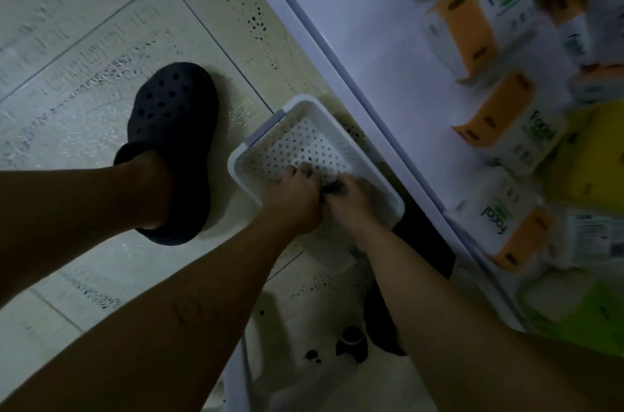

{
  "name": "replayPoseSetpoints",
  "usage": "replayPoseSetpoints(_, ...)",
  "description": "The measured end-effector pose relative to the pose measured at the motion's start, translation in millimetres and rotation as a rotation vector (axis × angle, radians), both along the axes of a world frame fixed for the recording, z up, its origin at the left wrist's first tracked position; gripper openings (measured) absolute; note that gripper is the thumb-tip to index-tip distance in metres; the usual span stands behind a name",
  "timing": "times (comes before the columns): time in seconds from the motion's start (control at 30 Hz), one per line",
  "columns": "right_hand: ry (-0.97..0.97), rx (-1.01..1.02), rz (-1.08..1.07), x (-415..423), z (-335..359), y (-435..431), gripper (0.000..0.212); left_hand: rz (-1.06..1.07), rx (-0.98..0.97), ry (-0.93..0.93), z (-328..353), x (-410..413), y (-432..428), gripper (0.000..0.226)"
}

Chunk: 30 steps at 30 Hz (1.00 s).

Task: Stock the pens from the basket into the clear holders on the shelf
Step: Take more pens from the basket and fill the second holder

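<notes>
In the white basket (240, 155) on the floor (84, 23) beside the shelf (371, 40), grips a few dark pens (332, 188) with the right hand (349, 200); crowds the left hand (293, 190) close, fingers curled, hold not discernible. Probably bunches them for one carry upward.

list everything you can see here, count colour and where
white perforated plastic basket: one, white with a grey handle, on the floor against the shelf base
dark pens: count unclear, dark, in the basket between the hands
orange and white facial tissue packs: at least four, on the shelf, right
yellow and green packs: count unclear, far right
small dark cup-shaped item: one, on the floor
white shelf: one, right
pale tiled floor: left
dark perforated clog: one, on a foot left of the basket
left hand: in the basket, fingers curled
right hand: in the basket, holding the pens
</notes>
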State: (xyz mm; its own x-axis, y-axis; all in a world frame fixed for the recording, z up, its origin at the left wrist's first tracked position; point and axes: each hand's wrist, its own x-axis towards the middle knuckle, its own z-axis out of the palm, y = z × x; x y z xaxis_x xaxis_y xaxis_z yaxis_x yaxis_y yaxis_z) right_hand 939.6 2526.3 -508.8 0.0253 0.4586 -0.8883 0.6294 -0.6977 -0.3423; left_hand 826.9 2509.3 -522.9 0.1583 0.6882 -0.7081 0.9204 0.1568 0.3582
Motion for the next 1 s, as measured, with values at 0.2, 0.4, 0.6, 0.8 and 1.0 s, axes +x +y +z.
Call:
replayPoseSetpoints(0.2, -0.046, 0.120, -0.160, -4.5, -4.9, -14.3, 0.026, -0.097, 0.018, -0.077, 1.0, -5.1, 0.8, 0.044)
replayPoseSetpoints(0.4, -0.084, 0.073, -0.067, -5.3, -6.6, -6.2, 0.038, -0.096, 0.062, -0.047, -3.6, -2.6, -1.5, 0.049)
replayPoseSetpoints(0.6, -0.132, -0.113, -0.200, -14.6, -17.9, 3.3, 0.063, -0.078, 0.081, -0.035, -4.5, -0.8, -4.0, 0.051)
replayPoseSetpoints(0.8, -0.151, -0.154, -0.281, -13.0, -8.3, 15.6, 0.054, 0.066, 0.061, -0.083, 2.6, -3.3, 5.1, 0.038)
replayPoseSetpoints(1.0, -0.179, 0.143, -0.408, 0.2, -3.0, -0.2, 0.031, 0.168, 0.099, -0.193, 3.2, -7.1, 7.5, 0.033)
